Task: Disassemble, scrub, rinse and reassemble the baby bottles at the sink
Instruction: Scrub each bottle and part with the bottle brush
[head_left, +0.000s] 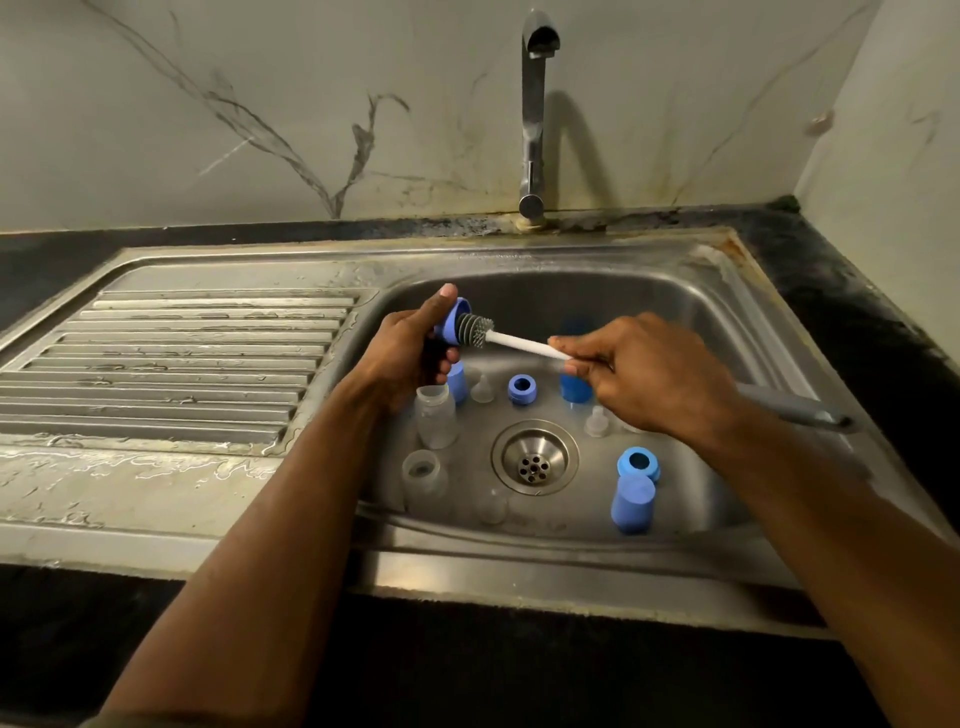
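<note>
Over the sink basin (691, 306), my left hand (410, 348) grips a blue bottle cap (453, 321). My right hand (644, 374) pinches the white handle of a grey bottle brush (480, 332), whose bristle head sits in the cap's opening. On the basin floor stand two clear bottles (435, 415) (423, 475), clear nipples (483, 389) (596, 422), blue screw rings (522, 388) (639, 463) and blue caps (631, 504) (574, 387).
The chrome tap (535, 114) rises behind the basin, with no water running. The drain (535, 457) lies in the basin's middle. A wet ribbed drainboard (182, 364) stretches to the left. Black counter (841, 291) borders the sink on the right.
</note>
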